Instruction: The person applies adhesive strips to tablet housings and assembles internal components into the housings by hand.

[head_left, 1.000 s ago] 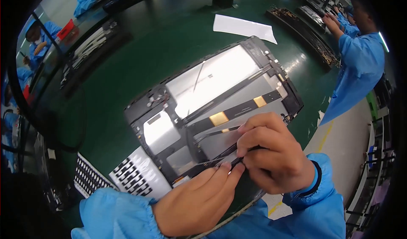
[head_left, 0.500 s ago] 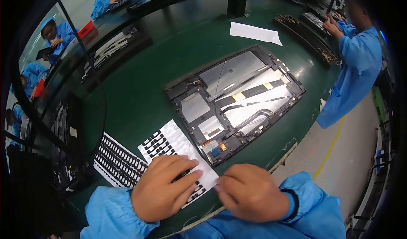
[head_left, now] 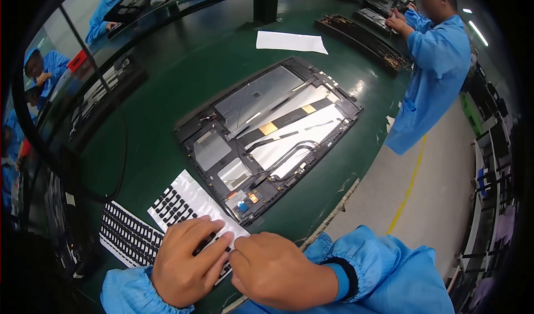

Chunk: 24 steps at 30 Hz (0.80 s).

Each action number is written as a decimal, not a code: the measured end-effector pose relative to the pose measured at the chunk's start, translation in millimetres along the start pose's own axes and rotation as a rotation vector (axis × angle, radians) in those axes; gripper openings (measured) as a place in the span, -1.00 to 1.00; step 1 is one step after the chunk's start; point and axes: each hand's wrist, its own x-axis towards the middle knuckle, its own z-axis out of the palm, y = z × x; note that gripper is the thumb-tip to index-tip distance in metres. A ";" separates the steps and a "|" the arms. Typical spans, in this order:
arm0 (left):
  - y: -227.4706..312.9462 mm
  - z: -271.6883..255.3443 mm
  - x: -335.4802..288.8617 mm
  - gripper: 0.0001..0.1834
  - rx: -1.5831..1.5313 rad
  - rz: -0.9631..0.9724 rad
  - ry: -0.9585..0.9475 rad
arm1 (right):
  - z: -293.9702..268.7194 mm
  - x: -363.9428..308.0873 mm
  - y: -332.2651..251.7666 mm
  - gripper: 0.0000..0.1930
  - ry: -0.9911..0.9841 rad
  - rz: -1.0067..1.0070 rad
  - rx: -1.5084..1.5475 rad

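Observation:
My left hand (head_left: 192,260) lies over a white sheet of black stickers (head_left: 192,194), its fingers stretched out and a little apart on the paper. Close against its fingertips, my right hand (head_left: 281,270) is closed in a pinch by the sheet's right edge. Whatever those fingers grip is hidden. Just beyond the sheet lies an opened device housing (head_left: 267,141), flat and black, with silver panels, a dark strip with yellow patches, cables and small boards inside. A second sheet of black stickers (head_left: 130,233) sits left of the first, partly under it.
A blank white paper strip (head_left: 292,42) lies at the table's far side, near a dark post (head_left: 266,2). Long black trays (head_left: 364,41) hold small parts at the far right. A person in blue (head_left: 436,63) stands there; others sit at the left. The green table's edge (head_left: 345,200) curves at right.
The view has swung right, so the table and housing appear further left. My right hand has come in against my left fingertips. My left hand stays on the sticker sheet.

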 end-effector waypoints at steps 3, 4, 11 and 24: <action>0.9 1.2 -0.1 -0.65 0.013 -0.005 0.012 | -4.8 2.7 3.1 -0.87 0.228 -0.125 0.188; 2.8 2.3 -0.9 -0.65 0.024 -0.019 0.019 | -14.9 1.0 -0.8 -0.86 0.157 -0.155 0.256; 18.5 -19.1 12.6 -0.72 0.087 0.057 -0.071 | -92.4 -14.3 85.0 -0.96 0.000 -0.025 0.737; 19.0 43.6 152.5 -0.70 -0.076 0.466 -0.048 | -144.7 1.7 184.2 -0.96 0.071 0.146 0.448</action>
